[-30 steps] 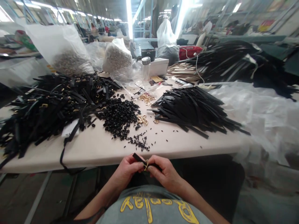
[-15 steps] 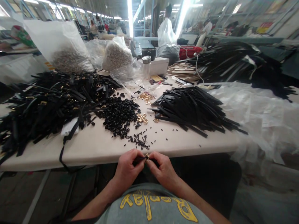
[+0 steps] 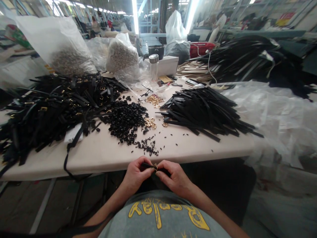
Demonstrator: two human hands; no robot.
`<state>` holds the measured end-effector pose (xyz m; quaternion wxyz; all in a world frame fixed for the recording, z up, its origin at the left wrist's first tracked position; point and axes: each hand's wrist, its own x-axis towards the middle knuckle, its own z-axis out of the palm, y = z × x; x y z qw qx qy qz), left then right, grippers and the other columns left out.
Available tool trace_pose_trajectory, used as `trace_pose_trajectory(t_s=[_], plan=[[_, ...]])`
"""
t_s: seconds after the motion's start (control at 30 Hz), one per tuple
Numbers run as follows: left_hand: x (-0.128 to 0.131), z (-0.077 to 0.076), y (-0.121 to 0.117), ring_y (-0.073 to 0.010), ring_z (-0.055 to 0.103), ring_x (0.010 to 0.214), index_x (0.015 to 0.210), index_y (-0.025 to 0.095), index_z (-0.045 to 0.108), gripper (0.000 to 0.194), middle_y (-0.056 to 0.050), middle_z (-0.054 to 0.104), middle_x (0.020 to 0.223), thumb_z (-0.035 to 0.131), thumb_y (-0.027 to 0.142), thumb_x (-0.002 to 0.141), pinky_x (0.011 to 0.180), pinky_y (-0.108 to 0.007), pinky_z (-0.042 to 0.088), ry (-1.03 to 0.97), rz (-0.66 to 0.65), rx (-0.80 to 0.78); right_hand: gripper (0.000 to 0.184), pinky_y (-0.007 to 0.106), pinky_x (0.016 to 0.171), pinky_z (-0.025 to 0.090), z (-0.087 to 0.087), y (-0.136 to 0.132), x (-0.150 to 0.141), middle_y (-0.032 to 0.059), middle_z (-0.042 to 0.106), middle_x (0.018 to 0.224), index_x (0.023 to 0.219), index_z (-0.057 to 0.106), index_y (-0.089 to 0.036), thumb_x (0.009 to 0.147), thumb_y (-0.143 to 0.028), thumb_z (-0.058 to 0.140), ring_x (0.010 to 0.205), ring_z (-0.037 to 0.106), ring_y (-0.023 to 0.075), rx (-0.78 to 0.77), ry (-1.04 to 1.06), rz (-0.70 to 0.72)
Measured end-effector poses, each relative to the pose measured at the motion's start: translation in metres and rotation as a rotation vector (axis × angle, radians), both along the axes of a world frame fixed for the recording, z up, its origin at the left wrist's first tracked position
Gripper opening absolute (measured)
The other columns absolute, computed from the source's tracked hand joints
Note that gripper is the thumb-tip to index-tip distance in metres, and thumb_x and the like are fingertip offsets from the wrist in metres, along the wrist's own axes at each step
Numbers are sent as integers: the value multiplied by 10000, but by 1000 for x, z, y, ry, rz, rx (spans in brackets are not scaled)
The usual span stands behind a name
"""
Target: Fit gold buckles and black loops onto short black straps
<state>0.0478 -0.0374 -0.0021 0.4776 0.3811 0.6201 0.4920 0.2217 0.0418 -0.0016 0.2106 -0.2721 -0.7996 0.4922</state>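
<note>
My left hand (image 3: pixel 137 171) pinches one side of a black strap (image 3: pixel 146 165) just off the table's front edge. A small gold buckle (image 3: pixel 156 167) sits on the strap between my fingertips. From the other side my right hand (image 3: pixel 173 173) grips the strap by the buckle, thumb and forefinger closed. My fingers partly hide both strap and buckle. Beyond the hands lie tiny black tube-like pieces (image 3: pixel 148 145), a heap of small black loops (image 3: pixel 126 120) and loose gold buckles (image 3: pixel 150 122).
Black straps with buckles (image 3: pixel 54 109) are heaped at left, plain black straps (image 3: pixel 198 110) at right. Behind stand filled plastic bags (image 3: pixel 123 54), a glass jar (image 3: pixel 153 67) and a white box (image 3: pixel 168 65). White plastic sheeting (image 3: pixel 277 112) drapes over the right side.
Both hands stay together around the strap and buckle. The left fingers have shifted along the strap, whose left end stuck up visibly one second ago and now lies flatter.
</note>
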Motion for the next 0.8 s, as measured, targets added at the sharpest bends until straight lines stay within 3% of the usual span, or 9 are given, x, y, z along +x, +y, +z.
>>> trace_pose_trajectory(t_s=[0.1,0.17,0.3,0.43,0.57,0.8], plan=[[2,4,0,-132,535,631,696,181,646,54,17,612,650,670,220,724,615,-233,405,291,32,121,111,265,695,456,-2,-2,-3,34,677,819,889,659,-174,898,-235,566,746,610,166,7,-16,-47],[1,5,1,-136,552,651,706,183,661,36,13,633,670,667,210,729,642,-237,418,344,41,148,117,265,692,457,-1,-2,-4,32,673,807,878,656,-175,904,-238,561,738,607,163,11,-3,-74],[-3,1,4,-129,565,629,756,172,680,129,10,659,676,739,275,707,619,-224,440,-14,0,8,110,246,631,440,4,-3,-3,9,634,732,838,649,-177,890,-233,571,664,565,140,8,28,-85],[-6,-5,2,-102,552,603,718,151,686,165,9,648,635,773,292,721,607,-196,433,-315,-14,-74,119,222,571,455,5,-4,-3,-8,616,683,847,645,-164,888,-246,570,589,558,116,-202,68,-54],[-5,-9,0,-91,547,586,719,141,695,185,4,644,628,813,281,691,588,-186,425,-475,-13,-119,122,208,553,473,1,-5,-5,-8,622,710,856,635,-157,883,-264,583,579,577,106,-313,111,-40],[-1,-8,-2,-91,545,573,711,136,685,223,0,632,619,843,276,639,576,-185,427,-578,39,-159,120,187,505,375,-4,-8,-7,-36,576,630,797,640,-160,863,-258,622,536,477,79,-235,109,-69]])
